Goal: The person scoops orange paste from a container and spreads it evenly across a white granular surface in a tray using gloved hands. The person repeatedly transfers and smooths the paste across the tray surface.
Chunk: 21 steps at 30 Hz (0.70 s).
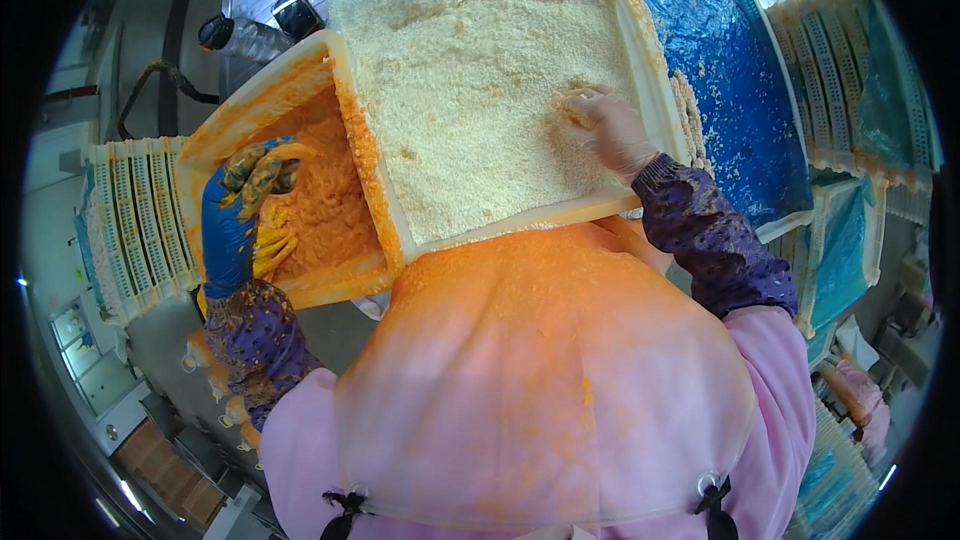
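My left hand (259, 169), in a blue glove smeared with batter, is raised over a deep tub (259, 101) on the left. Its curled fingers hold a wet orange strip of food (281, 156), probably meat. Below lies a thick orange mass of battered pieces (330, 187), with a yellow glove or cloth (274, 244) at its near left side. On the right, my right hand (609, 127), in a clear glove, rests in a wide tray (525, 223) of pale breadcrumbs (480, 105). Crumbs cover its fingertips, so whether they grip a piece cannot be told.
Right of the crumbs stands a blue-lined tray (720, 75), with crumb-coated pieces (691, 120) along its left side. Stacked plastic crates (142, 225) stand at left, more crates (825, 60) at right. A bottle (251, 37) and a phone (297, 13) lie behind the tub. Another person (862, 405) is at far right.
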{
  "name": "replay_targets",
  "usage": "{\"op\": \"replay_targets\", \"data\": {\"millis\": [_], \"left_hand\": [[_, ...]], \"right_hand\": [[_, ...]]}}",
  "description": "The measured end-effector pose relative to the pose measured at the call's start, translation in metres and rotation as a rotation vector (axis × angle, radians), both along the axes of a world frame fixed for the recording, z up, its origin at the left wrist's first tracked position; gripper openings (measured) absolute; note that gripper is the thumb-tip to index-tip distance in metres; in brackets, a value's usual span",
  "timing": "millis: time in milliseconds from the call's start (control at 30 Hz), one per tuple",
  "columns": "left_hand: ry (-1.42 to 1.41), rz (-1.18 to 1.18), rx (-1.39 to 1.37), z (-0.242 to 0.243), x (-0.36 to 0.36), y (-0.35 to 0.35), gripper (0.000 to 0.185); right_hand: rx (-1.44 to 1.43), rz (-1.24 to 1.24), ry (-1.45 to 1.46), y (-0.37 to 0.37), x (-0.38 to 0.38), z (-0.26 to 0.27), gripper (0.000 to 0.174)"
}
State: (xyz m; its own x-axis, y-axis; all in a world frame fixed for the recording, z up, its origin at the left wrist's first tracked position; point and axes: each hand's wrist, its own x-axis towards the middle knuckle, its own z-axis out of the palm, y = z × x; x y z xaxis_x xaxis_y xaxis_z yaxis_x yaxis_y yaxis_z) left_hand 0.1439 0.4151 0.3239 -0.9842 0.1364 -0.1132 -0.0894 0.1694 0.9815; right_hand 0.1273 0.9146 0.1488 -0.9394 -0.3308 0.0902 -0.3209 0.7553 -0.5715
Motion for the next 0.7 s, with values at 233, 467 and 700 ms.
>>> {"op": "replay_targets", "data": {"millis": [233, 467, 700], "left_hand": [[-0.095, -0.506, -0.184, -0.008, -0.039, 0.112, 0.026], [0.142, -0.178, -0.58, -0.103, -0.042, 0.127, 0.02], [-0.004, -0.048, -1.208, -0.162, 0.007, -0.012, 0.021]], "right_hand": [[-0.1, -0.169, -0.162, 0.001, 0.0, 0.0, 0.025], [0.045, -0.104, -0.224, 0.001, 0.009, 0.017, 0.028], [0.267, 0.195, -0.433, -0.108, -0.009, 0.014, 0.045]]}}
